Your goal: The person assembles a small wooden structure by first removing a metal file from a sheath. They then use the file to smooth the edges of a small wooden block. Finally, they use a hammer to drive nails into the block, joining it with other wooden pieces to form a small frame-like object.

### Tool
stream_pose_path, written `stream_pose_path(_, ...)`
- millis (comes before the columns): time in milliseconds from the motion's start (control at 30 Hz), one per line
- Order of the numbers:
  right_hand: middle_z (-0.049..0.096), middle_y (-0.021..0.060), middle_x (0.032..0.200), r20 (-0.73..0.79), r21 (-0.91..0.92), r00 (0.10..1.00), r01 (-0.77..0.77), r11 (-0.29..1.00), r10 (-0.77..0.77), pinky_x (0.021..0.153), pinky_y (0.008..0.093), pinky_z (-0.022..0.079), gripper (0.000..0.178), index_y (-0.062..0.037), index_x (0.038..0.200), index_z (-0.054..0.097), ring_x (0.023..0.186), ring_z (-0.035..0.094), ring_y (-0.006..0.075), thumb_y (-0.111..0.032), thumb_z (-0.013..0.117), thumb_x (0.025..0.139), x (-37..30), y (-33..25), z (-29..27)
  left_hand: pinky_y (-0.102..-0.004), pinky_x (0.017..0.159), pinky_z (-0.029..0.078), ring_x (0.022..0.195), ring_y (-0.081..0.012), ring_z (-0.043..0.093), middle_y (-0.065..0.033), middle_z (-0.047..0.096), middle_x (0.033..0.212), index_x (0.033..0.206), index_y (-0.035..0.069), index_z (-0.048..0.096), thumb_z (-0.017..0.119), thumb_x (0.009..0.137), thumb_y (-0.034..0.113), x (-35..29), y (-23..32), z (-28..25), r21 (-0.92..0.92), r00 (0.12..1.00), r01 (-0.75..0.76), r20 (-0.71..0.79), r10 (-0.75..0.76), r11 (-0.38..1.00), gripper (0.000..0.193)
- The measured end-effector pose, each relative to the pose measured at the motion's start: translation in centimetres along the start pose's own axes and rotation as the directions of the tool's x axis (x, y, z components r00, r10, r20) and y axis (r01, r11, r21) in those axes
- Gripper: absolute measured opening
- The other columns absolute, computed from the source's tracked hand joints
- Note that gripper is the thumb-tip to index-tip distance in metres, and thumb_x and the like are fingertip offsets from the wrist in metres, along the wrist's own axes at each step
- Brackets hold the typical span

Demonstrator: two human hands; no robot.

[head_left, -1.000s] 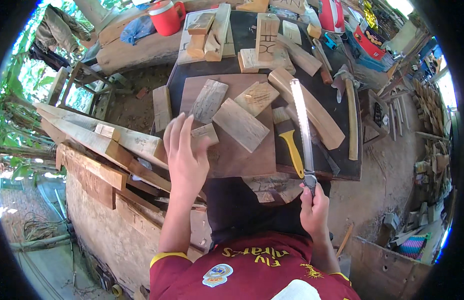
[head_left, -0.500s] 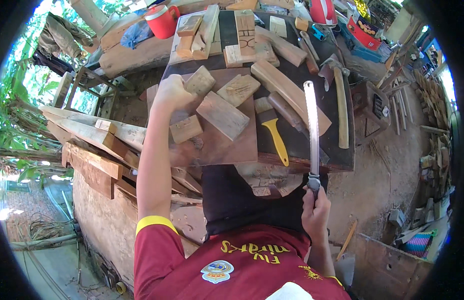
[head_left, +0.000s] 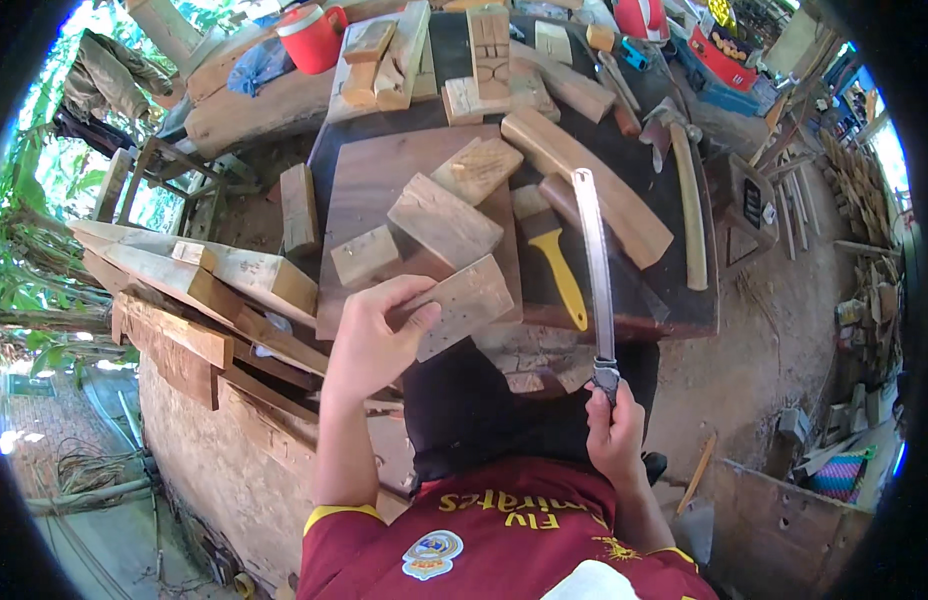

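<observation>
**Held pair by the flat brown wooden board (head_left: 374,190)**

Your left hand (head_left: 379,330): pinching a rectangular pale-brown wooden block (head_left: 469,305), over the board's near edge. Your right hand (head_left: 615,425): closed on a long silver dark-handled blade (head_left: 596,275), right of the board. Hazard: one-ended pinch could let the block twist. Axes: block's length slants away rightward; blade's tip away from you.

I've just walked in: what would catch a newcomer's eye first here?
Probably the long, shiny blade pointing away from the body, its handle in the right hand. Next, the wood block pinched in the left hand. Bright colour draws the eye too: the yellow-handled brush left of the blade, and a red jug at the top left.
</observation>
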State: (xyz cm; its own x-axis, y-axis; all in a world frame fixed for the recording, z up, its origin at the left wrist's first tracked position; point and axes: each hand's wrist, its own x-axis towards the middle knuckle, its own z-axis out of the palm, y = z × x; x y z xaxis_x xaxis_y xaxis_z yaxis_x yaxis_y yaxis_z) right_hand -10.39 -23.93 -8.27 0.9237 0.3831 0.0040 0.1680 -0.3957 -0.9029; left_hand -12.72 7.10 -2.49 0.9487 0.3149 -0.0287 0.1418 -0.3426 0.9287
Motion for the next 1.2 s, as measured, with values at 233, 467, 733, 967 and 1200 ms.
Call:
stream_pose_path(233,0.067,0.0209,0.087,0.148,-0.100,0.988,-0.024,0.995,0.038,0.061,0.0367,0.051,0.016,0.0021,0.104,0.057,0.076,0.068,0.0380,-0.010,0.051,0.095,-1.5,-1.6,0.6,-0.0286,0.072,0.051,0.079,-0.0173,0.068,-0.0141,0.070,0.086,0.101,-0.003,0.066,0.069,0.082,0.002,-0.9,0.8,1.1,0.048,0.982,-0.080,-0.168,0.087,0.996,0.020)
stream_pose_path(467,0.063,0.0141,0.075,0.157,-0.167,0.987,0.050,0.985,-0.024,0.056,0.0317,0.048,0.016,0.0025,0.103,0.057,0.063,0.065,0.0244,-0.011,0.051,0.096,-1.9,-1.8,1.6,-0.0307,0.075,0.052,0.082,-0.0244,0.070,-0.0155,0.070,0.091,0.099,-0.002,0.066,0.068,0.082,-0.001,-1.1,1.8,1.3,0.338,0.909,-0.226,-0.265,0.323,0.914,0.018)
stream_pose_path(733,0.065,0.0204,0.085,0.207,-0.174,0.977,0.085,0.981,-0.048,0.062,0.0361,0.051,0.015,0.0034,0.106,0.056,0.074,0.067,0.0375,-0.006,0.052,0.095,-1.7,-2.1,2.4,-0.0339,0.075,0.051,0.086,-0.0305,0.068,-0.0181,0.069,0.093,0.101,-0.002,0.065,0.071,0.082,0.006,-0.3,1.8,1.5,0.335,0.938,-0.228,-0.177,0.298,0.915,0.022)
stream_pose_path(967,0.065,0.0202,0.084,0.226,-0.172,0.973,0.002,0.985,0.038,0.063,0.0349,0.050,0.017,0.0041,0.109,0.055,0.074,0.067,0.0363,-0.006,0.052,0.095,-1.8,-2.4,1.9,-0.0389,0.083,0.048,0.094,-0.0324,0.063,-0.0144,0.067,0.099,0.103,0.001,0.067,0.070,0.081,0.009,-1.4,1.0,2.1,0.460,0.922,-0.123,-0.275,0.273,0.880,0.024)
stream_pose_path(1200,0.065,0.0231,0.090,0.181,-0.158,0.965,0.221,0.962,-0.192,0.070,0.0321,0.051,0.044,0.0051,0.136,0.044,0.078,0.067,0.0345,0.001,0.052,0.093,-1.1,-2.5,2.2,-0.0388,0.089,0.040,0.097,-0.0282,0.057,-0.0070,0.065,0.102,0.103,0.008,0.071,0.073,0.078,0.010,-1.7,-2.0,3.9,0.571,0.836,-0.213,-0.313,0.450,0.793,0.025)
